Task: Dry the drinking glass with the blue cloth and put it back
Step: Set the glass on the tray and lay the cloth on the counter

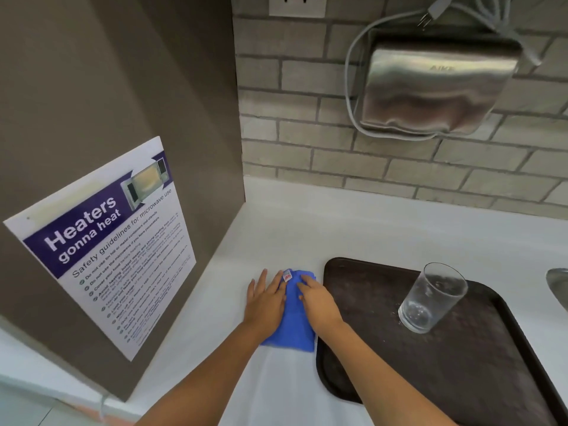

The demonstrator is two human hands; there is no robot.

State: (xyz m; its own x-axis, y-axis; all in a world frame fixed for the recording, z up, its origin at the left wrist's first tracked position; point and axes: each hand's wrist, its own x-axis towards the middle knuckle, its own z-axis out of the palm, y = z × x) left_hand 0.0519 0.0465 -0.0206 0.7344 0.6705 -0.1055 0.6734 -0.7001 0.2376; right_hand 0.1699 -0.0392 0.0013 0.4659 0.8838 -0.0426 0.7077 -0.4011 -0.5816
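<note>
The blue cloth (294,324) lies folded on the white counter (307,235), just left of the tray. My left hand (266,301) rests flat on its left side, fingers spread. My right hand (318,299) presses flat on its right side, over the tray's left rim. Neither hand grips the cloth. A small white label (287,275) shows at the cloth's far edge. The clear drinking glass (431,298) stands upright on the dark brown tray (479,373), towards its far right, well apart from both hands.
A brown panel with a microwave safety poster (104,247) walls off the left. On the brick wall behind hangs a steel hand dryer (436,90) with a loose grey cord. A metal sink edge (558,284) shows at the far right.
</note>
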